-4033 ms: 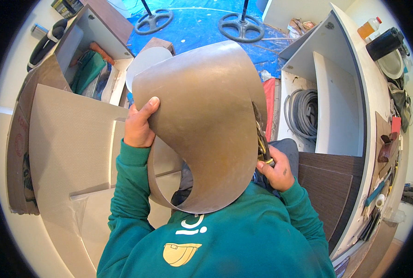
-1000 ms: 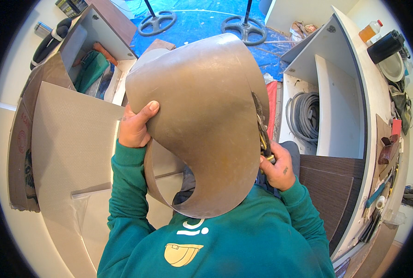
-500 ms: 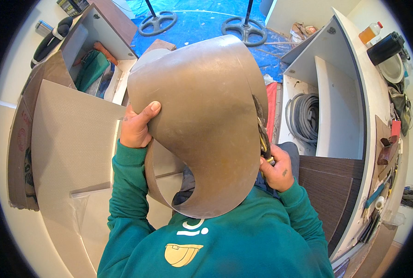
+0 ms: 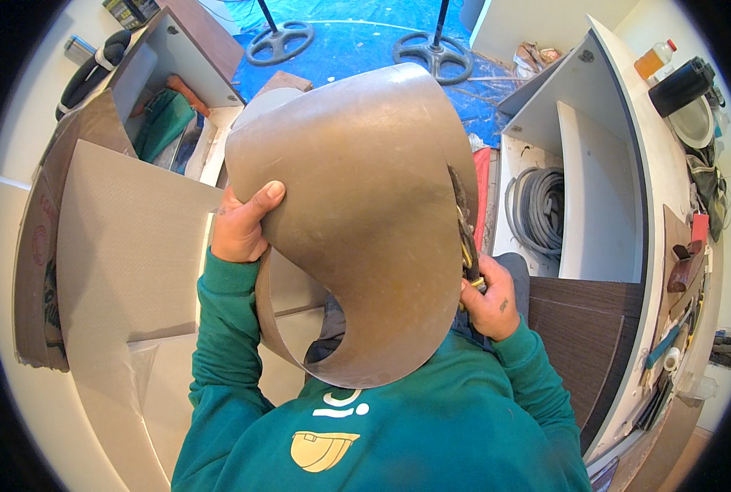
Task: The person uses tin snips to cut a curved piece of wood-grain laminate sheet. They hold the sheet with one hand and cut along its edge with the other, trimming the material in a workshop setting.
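Observation:
A large brown-grey flexible sheet [image 4: 357,172], curled into a loose tube, stands in front of my chest. My left hand [image 4: 242,223] is closed on its left edge, thumb on the outer face and fingers hidden behind. At the right edge, my right hand [image 4: 494,300] is wrapped round the handles of dark snips with yellow parts [image 4: 468,248]. Their blades lie along the sheet's right edge, partly hidden by it, so I cannot tell how far they are spread.
To the right, an open cabinet [image 4: 607,180] holds a coil of grey hose or cable [image 4: 538,209]. Tools lie along its outer side. At left are a pale panel [image 4: 128,246] and another box with green cloth [image 4: 165,123]. Blue sheeting [image 4: 349,49] covers the floor ahead, under two wheel-shaped bases.
Almost nothing differs. The sheet has shifted very slightly, and both hands keep their hold in the same places.

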Demonstrator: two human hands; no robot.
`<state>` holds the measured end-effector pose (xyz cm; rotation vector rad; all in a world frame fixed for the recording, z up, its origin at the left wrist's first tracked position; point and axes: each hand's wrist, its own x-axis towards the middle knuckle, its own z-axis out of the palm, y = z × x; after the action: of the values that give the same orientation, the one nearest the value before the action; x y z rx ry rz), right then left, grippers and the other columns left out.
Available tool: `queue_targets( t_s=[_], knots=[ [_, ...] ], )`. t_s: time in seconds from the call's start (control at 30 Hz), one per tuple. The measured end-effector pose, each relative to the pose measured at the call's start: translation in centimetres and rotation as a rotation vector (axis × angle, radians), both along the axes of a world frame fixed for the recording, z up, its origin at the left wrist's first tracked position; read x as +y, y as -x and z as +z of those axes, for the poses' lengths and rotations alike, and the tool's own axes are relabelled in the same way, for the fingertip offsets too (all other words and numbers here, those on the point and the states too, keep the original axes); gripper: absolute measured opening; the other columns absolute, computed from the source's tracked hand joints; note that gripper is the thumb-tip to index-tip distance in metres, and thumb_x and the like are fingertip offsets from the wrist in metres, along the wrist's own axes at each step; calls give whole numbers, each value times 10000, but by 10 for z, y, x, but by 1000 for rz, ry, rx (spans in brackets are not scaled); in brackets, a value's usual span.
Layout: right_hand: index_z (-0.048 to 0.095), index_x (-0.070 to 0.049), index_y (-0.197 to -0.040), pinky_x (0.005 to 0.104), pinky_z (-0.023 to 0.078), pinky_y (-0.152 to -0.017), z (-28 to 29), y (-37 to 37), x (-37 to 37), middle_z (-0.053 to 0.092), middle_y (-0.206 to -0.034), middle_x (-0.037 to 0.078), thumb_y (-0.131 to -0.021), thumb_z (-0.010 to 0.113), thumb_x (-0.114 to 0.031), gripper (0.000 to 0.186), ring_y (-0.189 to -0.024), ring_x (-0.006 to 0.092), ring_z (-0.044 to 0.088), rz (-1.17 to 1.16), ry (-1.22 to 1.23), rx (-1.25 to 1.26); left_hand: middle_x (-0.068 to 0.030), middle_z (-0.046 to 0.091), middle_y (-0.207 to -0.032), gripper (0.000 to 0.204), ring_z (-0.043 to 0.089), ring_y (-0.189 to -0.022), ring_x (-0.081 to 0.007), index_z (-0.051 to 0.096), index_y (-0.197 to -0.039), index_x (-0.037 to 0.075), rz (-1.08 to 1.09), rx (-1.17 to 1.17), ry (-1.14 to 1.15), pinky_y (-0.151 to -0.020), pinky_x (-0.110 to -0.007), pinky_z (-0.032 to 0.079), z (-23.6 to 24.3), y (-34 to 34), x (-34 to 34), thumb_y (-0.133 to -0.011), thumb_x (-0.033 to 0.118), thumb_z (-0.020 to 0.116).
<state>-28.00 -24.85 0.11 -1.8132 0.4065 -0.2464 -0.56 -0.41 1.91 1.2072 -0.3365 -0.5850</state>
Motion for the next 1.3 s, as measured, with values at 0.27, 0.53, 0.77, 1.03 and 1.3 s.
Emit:
queue_targets(
  t_s=[0.27,0.53,0.77,1.03,1.3],
  knots=[
    [660,24,-1117,321,500,-762,-6,-2,0,678,-911,95,-925,692,-236,325,-816,148,599,-5,-26,-55,-153,652,-1249,584,634,-1128,-243,544,-1352,-22,-9,-14,7,-980,-380,509,4,1,1,-876,220,780],
    [665,14,-1089,317,489,-727,-13,0,1,666,-870,84,-937,699,-287,340,-780,135,576,-19,-39,-54,-147,659,-1242,580,633,-1135,-237,547,-1352,-21,0,-30,-4,-983,-373,504,1,-2,2,-877,218,779],
    [656,16,-1106,330,497,-749,-9,-4,-2,669,-902,98,-929,702,-262,332,-800,160,592,0,-25,-45,-152,655,-1251,612,632,-1140,-253,542,-1353,-18,11,-15,-22,-1005,-390,496,-1,-2,3,-855,224,802],
    [658,17,-1125,327,498,-788,-3,-7,-7,671,-947,112,-923,704,-231,324,-836,164,602,24,-78,14,-156,647,-1270,610,629,-1149,-260,537,-1363,-16,33,-13,-10,-1010,-393,494,-3,-2,4,-858,204,798],
    [651,21,-1211,304,504,-839,-9,-8,-2,698,-1023,70,-959,687,-236,362,-928,121,612,31,-117,-81,-144,656,-1260,578,631,-1146,-252,555,-1348,-15,13,-23,7,-1005,-385,496,-2,-2,4,-868,196,796]
  ],
)
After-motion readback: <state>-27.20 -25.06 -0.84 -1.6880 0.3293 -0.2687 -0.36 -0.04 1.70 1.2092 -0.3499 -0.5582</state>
